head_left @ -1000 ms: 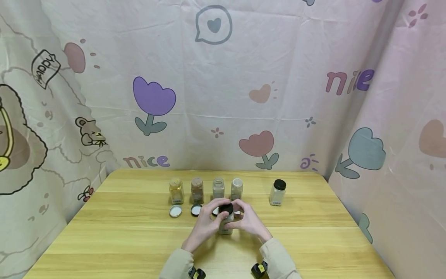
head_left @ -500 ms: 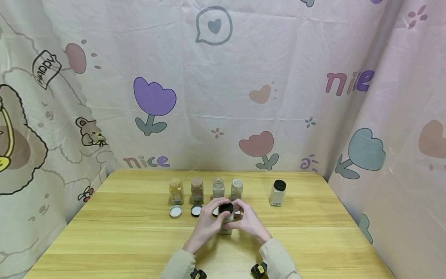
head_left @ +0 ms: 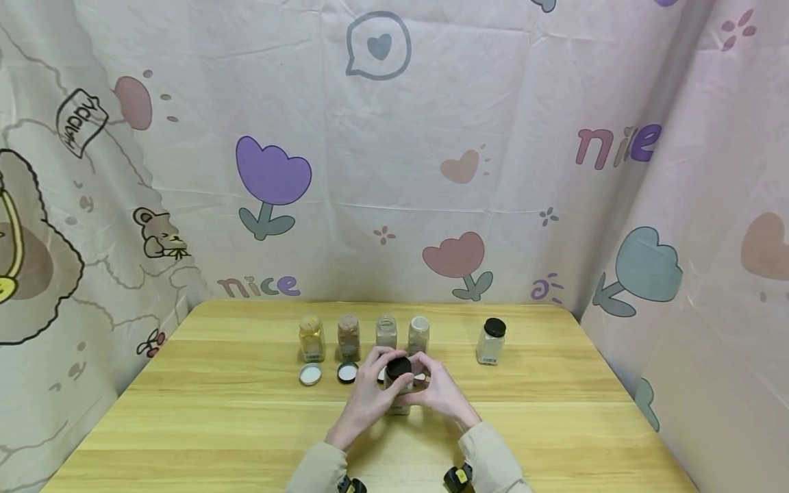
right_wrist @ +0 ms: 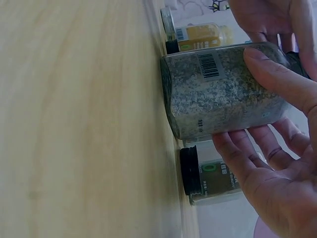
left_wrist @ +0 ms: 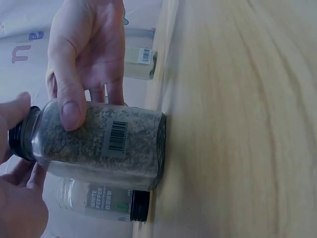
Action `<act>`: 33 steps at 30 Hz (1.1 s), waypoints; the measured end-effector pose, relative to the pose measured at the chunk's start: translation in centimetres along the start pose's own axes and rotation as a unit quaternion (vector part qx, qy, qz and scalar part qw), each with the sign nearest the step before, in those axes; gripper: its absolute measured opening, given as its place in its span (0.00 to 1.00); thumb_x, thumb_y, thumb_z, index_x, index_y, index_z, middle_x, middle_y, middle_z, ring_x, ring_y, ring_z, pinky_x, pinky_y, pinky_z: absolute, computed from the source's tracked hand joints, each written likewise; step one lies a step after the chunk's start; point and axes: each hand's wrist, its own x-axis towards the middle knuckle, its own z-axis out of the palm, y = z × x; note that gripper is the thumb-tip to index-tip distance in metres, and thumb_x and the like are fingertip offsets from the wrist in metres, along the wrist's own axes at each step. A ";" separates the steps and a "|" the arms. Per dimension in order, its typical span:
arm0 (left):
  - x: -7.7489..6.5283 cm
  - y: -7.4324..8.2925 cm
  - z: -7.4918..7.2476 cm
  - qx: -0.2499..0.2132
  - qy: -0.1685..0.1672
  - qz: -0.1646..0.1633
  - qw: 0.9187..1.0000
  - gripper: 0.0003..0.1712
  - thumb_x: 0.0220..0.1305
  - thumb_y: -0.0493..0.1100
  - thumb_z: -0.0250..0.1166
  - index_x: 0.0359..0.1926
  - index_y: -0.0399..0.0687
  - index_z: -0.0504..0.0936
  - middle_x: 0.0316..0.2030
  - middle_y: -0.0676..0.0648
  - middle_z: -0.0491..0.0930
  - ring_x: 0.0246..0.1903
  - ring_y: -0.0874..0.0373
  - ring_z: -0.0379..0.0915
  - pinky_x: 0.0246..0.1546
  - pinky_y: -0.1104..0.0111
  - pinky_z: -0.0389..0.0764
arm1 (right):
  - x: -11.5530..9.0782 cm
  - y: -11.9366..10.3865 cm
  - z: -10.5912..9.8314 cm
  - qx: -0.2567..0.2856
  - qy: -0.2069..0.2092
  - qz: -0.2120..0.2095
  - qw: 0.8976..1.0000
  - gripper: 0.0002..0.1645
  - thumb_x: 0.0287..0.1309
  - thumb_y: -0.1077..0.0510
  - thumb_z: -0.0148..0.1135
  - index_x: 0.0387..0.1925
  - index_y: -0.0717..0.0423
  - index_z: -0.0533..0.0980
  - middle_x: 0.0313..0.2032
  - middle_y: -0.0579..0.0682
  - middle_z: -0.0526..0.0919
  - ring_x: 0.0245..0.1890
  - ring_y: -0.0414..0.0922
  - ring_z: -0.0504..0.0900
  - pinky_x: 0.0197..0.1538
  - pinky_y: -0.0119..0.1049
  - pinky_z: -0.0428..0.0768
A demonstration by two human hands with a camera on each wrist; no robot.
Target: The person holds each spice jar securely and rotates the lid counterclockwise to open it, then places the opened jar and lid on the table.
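Note:
A clear jar of speckled grey seasoning (left_wrist: 89, 144) stands upright at the middle of the table, its base at or just above the wood. My left hand (head_left: 365, 400) grips its black lid (head_left: 398, 368) between thumb and fingers. Thumb and fingers of my right hand (head_left: 442, 395) hold the jar's body from the right. A barcode label (right_wrist: 210, 65) shows on the jar's near side in both wrist views. Behind the hands, a loose lid (head_left: 381, 374) is partly covered.
Lidless jars stand in a row behind: yellow (head_left: 312, 340), brown (head_left: 348, 340), greyish (head_left: 386, 333) and pale (head_left: 418, 335). Upturned lids (head_left: 311, 374) lie before them. A black-capped jar (head_left: 491, 342) stands apart at the right, on the wooden table (head_left: 216, 424).
My left hand has turned slightly at the lid, its fingers shifting a little left. The right hand keeps its hold, and the jar stays in nearly the same place.

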 end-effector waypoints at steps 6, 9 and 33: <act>0.0 -0.5 -0.4 -0.035 -0.053 -0.003 0.998 0.25 0.65 0.39 0.68 0.61 0.36 0.78 0.62 0.38 0.75 0.62 0.43 0.75 0.62 0.55 0.80 | 0.1 0.2 0.0 -0.006 -0.001 0.001 1.000 0.30 0.43 0.64 0.81 0.48 0.61 0.74 0.45 0.58 0.83 0.43 0.37 0.80 0.51 0.26 0.84; 0.0 -0.7 -1.0 -0.082 -0.094 -0.016 0.992 0.23 0.69 0.35 0.61 0.64 0.37 0.76 0.69 0.37 0.70 0.67 0.38 0.69 0.68 0.59 0.75 | 0.1 0.1 -0.1 0.003 -0.005 0.004 1.000 0.31 0.43 0.64 0.81 0.49 0.62 0.74 0.47 0.59 0.82 0.45 0.38 0.81 0.52 0.27 0.84; 0.2 -0.9 -1.1 -0.075 -0.059 -0.024 0.995 0.16 0.67 0.40 0.67 0.54 0.39 0.83 0.53 0.44 0.82 0.51 0.48 0.80 0.52 0.68 0.83 | 0.0 0.0 -0.1 0.011 -0.007 0.006 1.000 0.32 0.43 0.64 0.81 0.50 0.61 0.74 0.47 0.59 0.82 0.46 0.41 0.82 0.53 0.28 0.85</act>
